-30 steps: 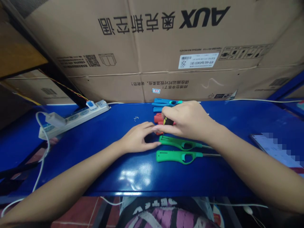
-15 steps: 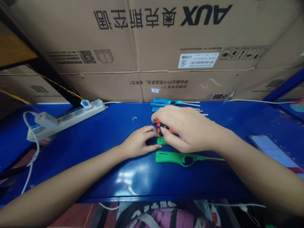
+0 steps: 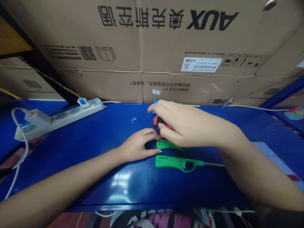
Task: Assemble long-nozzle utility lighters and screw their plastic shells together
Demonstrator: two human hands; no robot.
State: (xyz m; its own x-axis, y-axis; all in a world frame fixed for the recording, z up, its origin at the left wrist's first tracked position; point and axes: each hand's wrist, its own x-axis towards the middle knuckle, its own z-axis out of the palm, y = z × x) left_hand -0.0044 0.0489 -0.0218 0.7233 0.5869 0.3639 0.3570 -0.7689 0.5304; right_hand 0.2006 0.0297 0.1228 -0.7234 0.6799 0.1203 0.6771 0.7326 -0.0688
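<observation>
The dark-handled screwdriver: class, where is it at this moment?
In the head view, just right of centre, the dark-handled screwdriver is in the right hand, its shaft at the left end of the farther green plastic lighter.

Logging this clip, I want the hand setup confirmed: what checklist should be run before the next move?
1. Right hand holds the screwdriver: ok.
2. Screwdriver shaft reaches the end of the upper green lighter: ok.
3. Tip seated properly: cannot tell, too small.
4. Left hand gripping that lighter firmly: cannot tell; its fingers and thumb are at the end.
5. Small pale pieces away from both hands: ok, they lie beyond the left hand.
6. Phone fully in view: not ok, the right arm hides part.
</observation>
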